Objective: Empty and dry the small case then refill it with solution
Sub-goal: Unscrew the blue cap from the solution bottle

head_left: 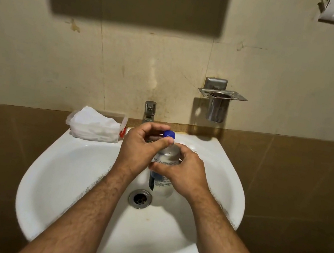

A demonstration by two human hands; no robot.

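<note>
Over the white sink (62, 166) I hold a clear solution bottle (167, 157) with a printed label, roughly upright above the basin. My right hand (182, 173) grips its body around the middle. My left hand (142, 146) pinches the blue cap (169, 134) on top between thumb and curled fingers. A small white round object (192, 147), possibly the case, lies on the sink rim behind my right hand; it is too small and partly hidden to identify.
A pack of white tissues (93, 126) sits on the sink's back left rim. The chrome tap (149, 111) stands at the back centre, the drain (140, 198) below the bottle. A steel cup holder (217, 104) hangs on the wall at right.
</note>
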